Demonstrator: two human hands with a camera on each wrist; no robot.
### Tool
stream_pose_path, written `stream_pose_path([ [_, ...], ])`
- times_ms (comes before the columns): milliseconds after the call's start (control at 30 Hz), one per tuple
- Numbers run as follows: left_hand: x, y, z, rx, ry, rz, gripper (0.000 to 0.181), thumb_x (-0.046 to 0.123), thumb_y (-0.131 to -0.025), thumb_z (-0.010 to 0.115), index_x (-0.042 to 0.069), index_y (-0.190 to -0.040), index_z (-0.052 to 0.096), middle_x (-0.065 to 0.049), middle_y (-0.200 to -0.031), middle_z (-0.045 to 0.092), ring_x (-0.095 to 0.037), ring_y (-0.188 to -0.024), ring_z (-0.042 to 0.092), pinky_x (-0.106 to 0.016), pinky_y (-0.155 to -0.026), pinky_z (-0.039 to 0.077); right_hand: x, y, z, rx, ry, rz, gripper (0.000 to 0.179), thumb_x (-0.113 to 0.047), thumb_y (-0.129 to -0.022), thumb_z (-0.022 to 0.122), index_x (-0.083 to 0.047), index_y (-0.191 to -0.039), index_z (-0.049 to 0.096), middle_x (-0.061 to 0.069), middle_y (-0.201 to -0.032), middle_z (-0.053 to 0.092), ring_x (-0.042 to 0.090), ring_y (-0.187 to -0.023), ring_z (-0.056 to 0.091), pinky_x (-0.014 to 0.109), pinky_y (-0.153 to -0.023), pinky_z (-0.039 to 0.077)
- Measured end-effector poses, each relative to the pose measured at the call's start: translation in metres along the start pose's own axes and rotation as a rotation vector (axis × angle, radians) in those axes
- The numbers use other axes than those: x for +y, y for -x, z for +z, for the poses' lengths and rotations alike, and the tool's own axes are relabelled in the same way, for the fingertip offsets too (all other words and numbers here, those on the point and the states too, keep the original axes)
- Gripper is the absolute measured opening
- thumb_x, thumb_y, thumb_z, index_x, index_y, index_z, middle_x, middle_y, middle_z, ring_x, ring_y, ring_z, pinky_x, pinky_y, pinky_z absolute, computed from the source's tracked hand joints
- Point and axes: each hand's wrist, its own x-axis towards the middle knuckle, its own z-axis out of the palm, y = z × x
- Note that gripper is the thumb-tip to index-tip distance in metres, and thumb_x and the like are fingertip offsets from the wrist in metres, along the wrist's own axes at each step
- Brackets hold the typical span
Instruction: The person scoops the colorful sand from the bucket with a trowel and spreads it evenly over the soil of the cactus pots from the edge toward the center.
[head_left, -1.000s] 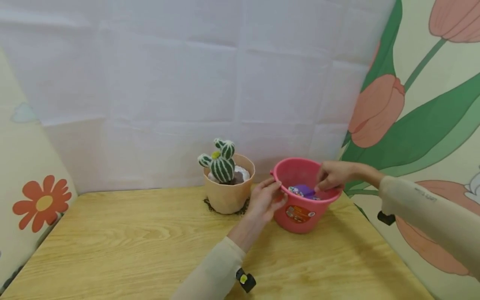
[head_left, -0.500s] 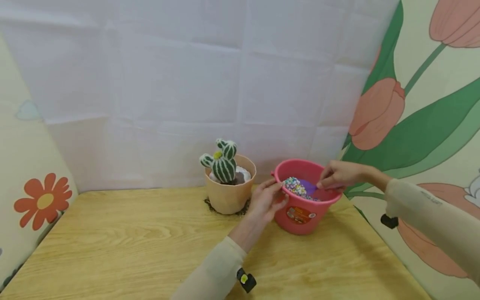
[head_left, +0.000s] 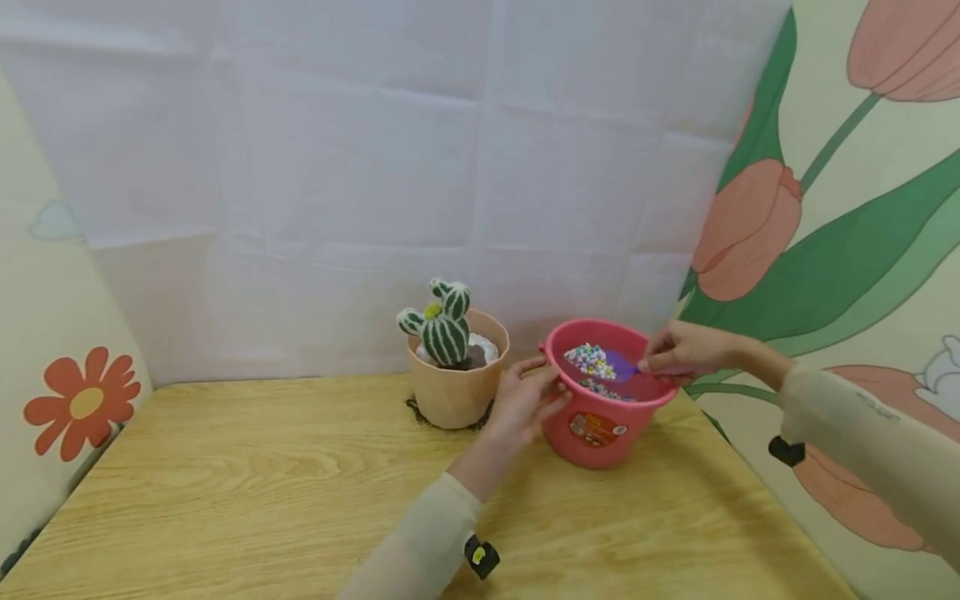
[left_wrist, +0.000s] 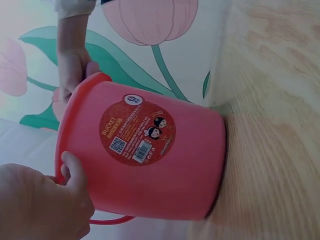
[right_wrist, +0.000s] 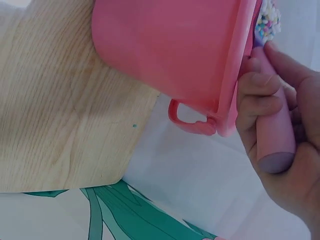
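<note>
My left hand (head_left: 521, 402) grips the near-left rim of a pink plastic bucket (head_left: 637, 423), thumb on the outer wall in the left wrist view. In my right hand (head_left: 686, 350) is a small trowel (head_left: 621, 367) with a purple blade. Its thick pink handle (right_wrist: 275, 125) lies within my curled fingers in the right wrist view. A heap of multicoloured pebbles (head_left: 588, 360) sits on the blade, inside the bucket's mouth near rim height. Lower in the bucket, more small pebbles (head_left: 603, 390) show past the blade.
Left of the bucket stands a peach pot (head_left: 453, 396) holding a striped knitted cactus (head_left: 446, 337) and white filling, with dark trim around its base. Both containers rest on a wooden table (head_left: 262, 492). White sheeting (head_left: 337, 167) hangs behind; a tulip-painted wall (head_left: 862, 250) borders the right.
The trowel has come up from low in the bucket, bringing a heap of pebbles into view. My right hand has shifted slightly right. My left hand keeps its hold on the rim.
</note>
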Motion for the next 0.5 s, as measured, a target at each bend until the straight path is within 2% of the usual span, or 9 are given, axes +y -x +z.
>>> stream_pose_path([
  [133,0.006,0.008,-0.006,0.003,-0.148,0.002,0.041,0.006,-0.097,0.068,0.0,-0.134,0.051,-0.019,-0.105,0.063,-0.024,-0.085,0.067,-0.038,-0.08,0.06,-0.005,0.003,0.006,0.03,0.022,-0.004,0.023,-0.019,-0.104,0.061,0.0,-0.099,0.074,0.006,-0.06,0.055,0.012,-0.047,0.044,0.022,-0.045,0.039],
  [233,0.014,0.016,-0.01,-0.034,-0.284,0.025,0.04,0.011,-0.098,0.066,0.001,-0.134,0.053,-0.02,-0.106,0.064,-0.028,-0.09,0.068,-0.039,-0.079,0.06,-0.009,0.005,0.011,0.035,0.017,-0.015,0.024,-0.017,-0.104,0.061,0.002,-0.095,0.072,0.006,-0.06,0.055,0.012,-0.047,0.044,0.023,-0.045,0.039],
  [367,0.026,0.031,-0.02,-0.11,-0.463,0.121,0.039,0.015,-0.099,0.063,0.001,-0.134,0.055,-0.021,-0.112,0.061,-0.033,-0.098,0.066,-0.043,-0.081,0.059,-0.012,0.008,0.017,0.043,0.018,-0.019,0.03,-0.017,-0.105,0.059,0.006,-0.088,0.067,0.005,-0.059,0.052,0.013,-0.046,0.042,0.024,-0.044,0.038],
  [500,0.034,0.043,-0.035,-0.122,-0.64,0.264,0.033,0.012,-0.099,0.06,0.0,-0.13,0.059,-0.017,-0.109,0.061,-0.031,-0.094,0.064,-0.045,-0.081,0.058,-0.014,0.01,0.021,0.063,0.034,-0.02,0.036,-0.02,-0.105,0.059,0.009,-0.083,0.062,0.006,-0.058,0.05,0.014,-0.046,0.042,0.026,-0.043,0.038],
])
